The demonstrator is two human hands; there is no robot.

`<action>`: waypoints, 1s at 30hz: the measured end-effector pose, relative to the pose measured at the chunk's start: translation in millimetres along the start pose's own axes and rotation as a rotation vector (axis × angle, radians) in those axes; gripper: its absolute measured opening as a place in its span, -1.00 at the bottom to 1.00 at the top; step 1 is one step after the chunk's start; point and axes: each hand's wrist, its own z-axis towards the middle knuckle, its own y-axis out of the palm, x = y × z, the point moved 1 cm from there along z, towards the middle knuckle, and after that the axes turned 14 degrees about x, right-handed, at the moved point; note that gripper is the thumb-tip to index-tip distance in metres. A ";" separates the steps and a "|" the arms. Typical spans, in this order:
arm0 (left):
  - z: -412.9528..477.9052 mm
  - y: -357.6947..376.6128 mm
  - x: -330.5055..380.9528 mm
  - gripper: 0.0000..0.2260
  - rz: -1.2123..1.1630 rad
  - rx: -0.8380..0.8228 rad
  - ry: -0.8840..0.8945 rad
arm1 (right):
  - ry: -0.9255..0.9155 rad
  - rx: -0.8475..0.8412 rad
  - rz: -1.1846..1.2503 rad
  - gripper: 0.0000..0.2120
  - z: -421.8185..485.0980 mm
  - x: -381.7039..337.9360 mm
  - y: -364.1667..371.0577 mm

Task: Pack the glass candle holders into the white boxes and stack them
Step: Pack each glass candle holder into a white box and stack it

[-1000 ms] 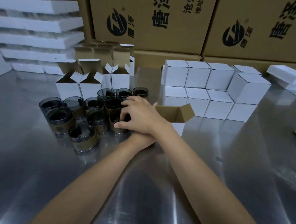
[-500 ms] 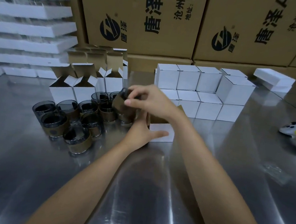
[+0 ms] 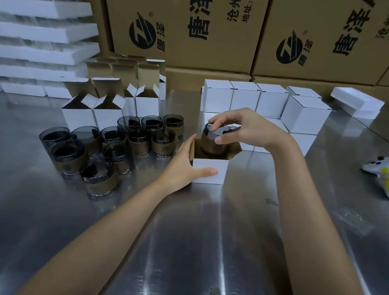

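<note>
My right hand [image 3: 245, 128] pinches the rim of a smoky glass candle holder [image 3: 213, 140] with a brown band, its lower half inside an open white box [image 3: 210, 170] at the table's middle. My left hand [image 3: 184, 167] grips that box's left side, thumb across the white front. Several more candle holders [image 3: 117, 147] stand grouped to the left. A two-layer stack of closed white boxes [image 3: 259, 101] sits behind my right hand.
Open empty white boxes [image 3: 111, 110] stand behind the candle holders. White foam trays [image 3: 38, 32] are piled at the far left, big cardboard cartons [image 3: 224, 26] line the back. A white controller [image 3: 385, 176] lies on the steel table [image 3: 203, 243] at the right.
My right hand lifted a candle holder from the group, carried it rightward and lowered it partway into the open box. My left hand shifted to grip the box's side.
</note>
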 end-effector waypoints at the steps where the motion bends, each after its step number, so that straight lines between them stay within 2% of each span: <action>1: 0.1 -0.1 -0.5 -0.04 -0.003 0.000 0.012 | -0.008 -0.018 -0.021 -0.83 0.5 -0.6 3.7; 8: -2.4 -0.1 3.1 -0.19 -0.065 0.018 0.057 | -0.037 -0.125 -0.099 -0.78 6.1 6.3 23.0; 14: -2.2 -0.3 1.4 -0.16 -0.034 0.014 0.041 | -0.016 -0.174 -0.115 -0.86 4.1 15.3 22.2; 23: -1.0 -1.0 1.0 -0.09 -0.011 0.005 0.029 | 0.017 -0.246 -0.117 -0.84 0.1 13.3 21.5; 26: -0.4 -1.4 -1.3 -0.04 0.019 0.002 0.018 | -0.052 -0.069 -0.090 -0.86 -1.0 7.6 9.1; 28: -1.4 -2.4 -3.5 -0.01 0.050 0.014 0.004 | -0.109 0.203 0.051 -0.93 -1.6 6.1 -3.2; 30: -1.4 -2.9 -5.1 0.00 0.058 0.011 -0.006 | -0.115 0.550 0.291 -0.95 -7.0 13.3 -7.6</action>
